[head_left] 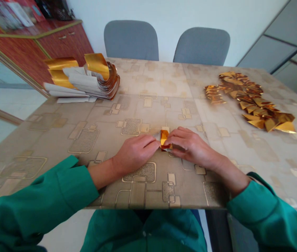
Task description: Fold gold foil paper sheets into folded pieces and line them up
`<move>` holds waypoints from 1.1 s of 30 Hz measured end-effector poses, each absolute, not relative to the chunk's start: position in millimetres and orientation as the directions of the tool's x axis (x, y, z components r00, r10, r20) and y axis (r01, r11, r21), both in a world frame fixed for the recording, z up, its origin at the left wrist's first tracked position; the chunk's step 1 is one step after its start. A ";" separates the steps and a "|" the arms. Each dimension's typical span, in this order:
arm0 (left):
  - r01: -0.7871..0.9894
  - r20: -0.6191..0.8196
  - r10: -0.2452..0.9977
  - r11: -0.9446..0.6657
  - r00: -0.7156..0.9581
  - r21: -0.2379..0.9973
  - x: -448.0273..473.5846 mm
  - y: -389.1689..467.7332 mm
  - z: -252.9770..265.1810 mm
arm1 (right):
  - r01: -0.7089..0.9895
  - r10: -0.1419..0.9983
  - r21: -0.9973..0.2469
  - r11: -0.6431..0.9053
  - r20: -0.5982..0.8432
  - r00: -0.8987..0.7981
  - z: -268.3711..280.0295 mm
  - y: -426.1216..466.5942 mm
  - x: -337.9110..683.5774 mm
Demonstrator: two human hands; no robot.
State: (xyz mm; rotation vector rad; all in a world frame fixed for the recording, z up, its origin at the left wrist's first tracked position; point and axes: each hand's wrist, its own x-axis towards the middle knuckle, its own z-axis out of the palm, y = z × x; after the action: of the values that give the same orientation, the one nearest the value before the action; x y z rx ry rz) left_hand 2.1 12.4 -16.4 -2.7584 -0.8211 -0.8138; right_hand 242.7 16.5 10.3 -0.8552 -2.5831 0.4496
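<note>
Centrally, small folded gold-foil paper [164,135] on beige patterned worktop [173,108] | left hand [138,152], right hand [192,146]: fingers pinched closed on its opposite sides — light, even pressure should keep creases square | open room ahead, between gold-and-white paper stack [85,84] and shiny gold folded-foil heap [253,96]; near edge behind wrists

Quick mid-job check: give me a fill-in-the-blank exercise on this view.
1. The shiny face of the foil piece between the left hand and right hand is coloured ____.
2. Behind the table stand ____ grey chairs.
3. The folded foil cluster lies on the table's ____ side.
4. Both sleeves are ____.
Missing words: gold; two; right; green.
</note>
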 end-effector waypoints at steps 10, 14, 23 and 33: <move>0.440 0.362 0.395 -0.896 0.844 -0.049 -5.7 4.1 -9.5 | 0.409 0.564 -0.491 0.769 0.221 -0.796 13.3 18.6 248.9; 0.454 0.324 0.417 -0.890 0.850 -0.046 -6.7 0.0 -9.5 | 0.411 0.581 -0.521 0.748 0.216 -0.784 11.7 19.4 248.7; 0.432 0.300 0.398 -0.900 0.867 -0.055 -5.0 -2.1 -13.5 | 0.512 0.733 -0.574 0.639 0.254 -0.631 -2.8 18.4 242.8; 0.469 0.311 0.453 -0.883 0.836 0.023 -2.5 -6.6 -7.1 | 0.615 0.793 -0.517 0.596 0.255 -0.554 -5.5 14.3 237.2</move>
State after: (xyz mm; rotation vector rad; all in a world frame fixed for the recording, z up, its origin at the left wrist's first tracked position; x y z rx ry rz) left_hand -2.5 -6.6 -7.1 -2.9581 -0.7434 -0.4802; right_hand 237.2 14.3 -5.5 -1.1199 -2.3608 0.5145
